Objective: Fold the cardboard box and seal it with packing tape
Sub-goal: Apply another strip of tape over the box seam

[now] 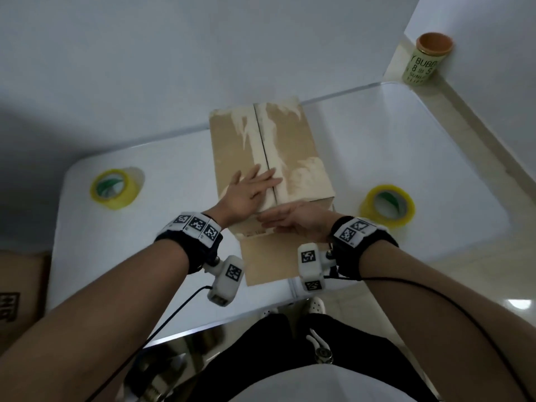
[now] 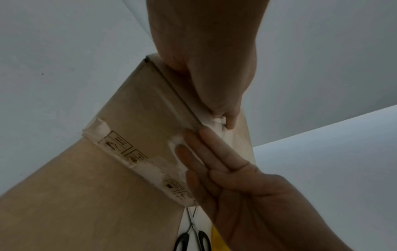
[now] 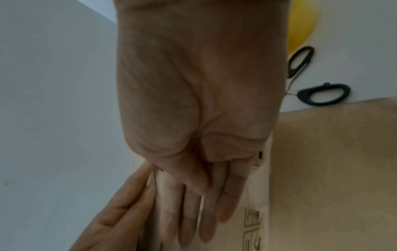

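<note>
A brown cardboard box [image 1: 293, 158] stands in the middle of the white table, its two top flaps closed along a centre seam and marked with pale torn patches. My left hand [image 1: 249, 190] lies flat on the top at the near end, straight fingers reaching across the seam. My right hand [image 1: 290, 220] presses straight fingers sideways against the near end face just under the top edge. In the left wrist view the right hand's fingers [image 2: 214, 161] meet the box corner [image 2: 139, 110]. A loose flap [image 1: 266, 262] lies flat on the table toward me. Neither hand holds tape.
Yellow packing tape rolls lie left [image 1: 116, 188] and right [image 1: 387, 206] of the box. Black-handled scissors [image 3: 318, 93] lie on the table by the right roll. A green can [image 1: 429, 59] stands on the ledge at back right. Another carton [image 1: 17, 288] is at the left edge.
</note>
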Motion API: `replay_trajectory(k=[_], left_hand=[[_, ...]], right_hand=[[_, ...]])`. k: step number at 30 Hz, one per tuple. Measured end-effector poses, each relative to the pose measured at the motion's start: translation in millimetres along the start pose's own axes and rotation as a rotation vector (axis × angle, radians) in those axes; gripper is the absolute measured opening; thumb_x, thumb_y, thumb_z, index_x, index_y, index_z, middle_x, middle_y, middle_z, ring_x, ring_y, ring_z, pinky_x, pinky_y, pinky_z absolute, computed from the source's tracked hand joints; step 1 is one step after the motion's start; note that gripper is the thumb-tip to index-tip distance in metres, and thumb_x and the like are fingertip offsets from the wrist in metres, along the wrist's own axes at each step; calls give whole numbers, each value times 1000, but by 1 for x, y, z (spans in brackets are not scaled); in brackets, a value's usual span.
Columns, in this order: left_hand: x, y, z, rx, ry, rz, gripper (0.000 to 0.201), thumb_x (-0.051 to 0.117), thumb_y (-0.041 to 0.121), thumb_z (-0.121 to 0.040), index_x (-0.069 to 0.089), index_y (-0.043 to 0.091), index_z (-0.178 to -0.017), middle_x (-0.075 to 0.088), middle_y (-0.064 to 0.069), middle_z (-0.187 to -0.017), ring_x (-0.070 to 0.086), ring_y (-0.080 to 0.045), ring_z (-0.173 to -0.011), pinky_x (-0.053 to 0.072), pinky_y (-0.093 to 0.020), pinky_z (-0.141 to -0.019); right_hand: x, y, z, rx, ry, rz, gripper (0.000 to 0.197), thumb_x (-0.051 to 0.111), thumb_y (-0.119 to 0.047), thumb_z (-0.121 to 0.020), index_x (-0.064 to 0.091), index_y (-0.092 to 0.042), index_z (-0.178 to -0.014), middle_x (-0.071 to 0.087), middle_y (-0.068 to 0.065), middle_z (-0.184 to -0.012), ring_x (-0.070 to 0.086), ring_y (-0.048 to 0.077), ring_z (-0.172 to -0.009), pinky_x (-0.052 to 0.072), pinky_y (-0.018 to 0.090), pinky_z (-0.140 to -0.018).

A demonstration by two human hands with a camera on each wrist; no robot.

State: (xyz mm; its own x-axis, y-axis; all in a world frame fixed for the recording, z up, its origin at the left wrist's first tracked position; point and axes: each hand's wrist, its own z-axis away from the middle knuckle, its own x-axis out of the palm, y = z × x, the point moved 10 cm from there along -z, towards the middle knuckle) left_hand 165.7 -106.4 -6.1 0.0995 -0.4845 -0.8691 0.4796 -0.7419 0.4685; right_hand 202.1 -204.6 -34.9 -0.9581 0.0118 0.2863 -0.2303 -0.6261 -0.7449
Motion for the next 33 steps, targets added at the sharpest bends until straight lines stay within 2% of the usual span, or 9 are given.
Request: replay_trajectory(k=[7,10,13,15,19,22,28,31,33], left_hand=[[2,4,1,21,30,32,48,30,16,-102,36,33,-145,23,10,-157,5,-17,-149,-5,-48,-118],[2,3,2,27,28,64,48,29,16,-102,36,34,-145,23,10,-158,4,-16,-149,-8,-46,-117],[6,2,3,25,7,65,48,29,14,-103,34,35,-146,21,11,-158,1,-14,-149,-10,-44,-116],[5,1,4,31,17,63,49,28,14,-103,33,36,-146,21,12,-158,1,-14,-149,-10,-44,-116],[6,0,4,34,20,57,49,28,15,-103,32,38,-146,20,13,-158,0,-13,-149,-10,-43,-116],[5,0,3,29,12,43,49,28,16,-103,31,38,-147,19,13,-159,0,-13,-149,-10,-44,-116],[2,-1,3,10,24,115,45,31,17,-103,40,37,-142,25,15,-157,5,-9,-148,-8,-40,-116],[-12,-8,-4,-52,168,309,38,42,12,-99,61,29,-126,46,10,-146,27,-12,-143,6,-42,-120],[-30,-5,-8,-84,308,428,33,45,7,-96,67,20,-118,56,1,-136,42,-15,-134,26,-42,-117]], right_hand=[[-25,34,-22,44,327,-94,52,25,22,-83,57,10,-123,61,15,-123,63,18,-99,47,18,-79],[-50,60,-33,139,490,-193,44,31,20,-86,53,10,-123,60,21,-123,62,32,-109,52,28,-74],[-72,83,-25,253,581,-123,12,52,0,-92,62,-3,-87,62,16,-93,60,24,-79,49,29,-71],[-75,90,-16,281,554,-98,26,46,-4,-96,58,-10,-74,61,9,-81,55,17,-65,42,25,-60],[-31,75,-13,299,264,-12,40,31,6,-94,64,-11,-79,71,3,-89,67,15,-87,48,26,-77],[-15,50,-24,181,234,-90,42,32,14,-92,64,-3,-113,69,6,-107,64,16,-99,48,26,-90],[-97,92,0,173,726,-400,40,44,-4,-97,44,2,-136,52,17,-137,62,21,-87,52,31,-83],[-148,82,37,261,927,40,36,42,-14,-99,54,-8,-132,56,13,-134,59,26,-115,49,30,-94],[-173,64,60,274,1047,272,31,45,-16,-98,64,-11,-121,61,11,-128,57,27,-117,47,30,-90]])
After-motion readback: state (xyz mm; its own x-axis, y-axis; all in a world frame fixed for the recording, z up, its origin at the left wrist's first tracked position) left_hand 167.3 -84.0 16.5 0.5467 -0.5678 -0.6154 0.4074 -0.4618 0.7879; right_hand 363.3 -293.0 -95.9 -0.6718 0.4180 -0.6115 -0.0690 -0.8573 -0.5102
